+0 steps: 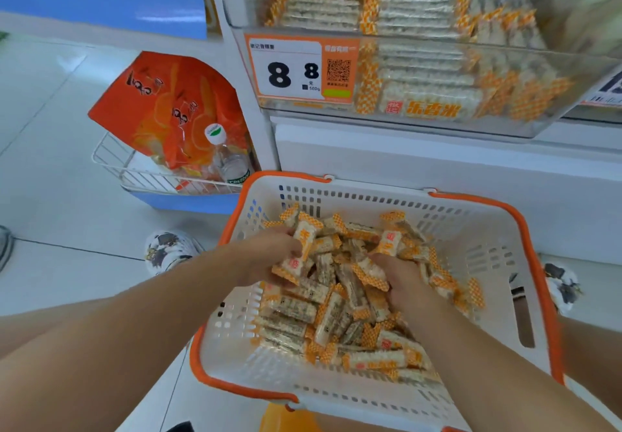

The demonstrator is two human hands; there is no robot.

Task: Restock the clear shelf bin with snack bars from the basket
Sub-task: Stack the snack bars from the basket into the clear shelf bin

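White floor tiles (67, 101) spread out to the left, and a white shelf (437, 162) stands at the far side. On the shelf sits the clear bin (505, 71), with many snack bars stacked inside it. An orange price tag (303, 71) with a big 8 sticks on the bin's front, at its left end.

Near the person is the basket (488, 249), white with an orange rim. It sits just below the shelf. A heap of bars (336, 313) in orange and white wrappers lies in it.

Both arms reach into the basket. The left hand (269, 256) is curled round a bar (303, 249) at the far left of the heap. The right hand (400, 276) is curled round some bars in the middle, with more bars all about it.

Far left, a wire rack (134, 172) holds a big orange bag (168, 105) and a clear bottle (229, 159) with a white cap. A white shoe (168, 249) shows on the floor left of the basket, and one more shoe (562, 283) is on the right.
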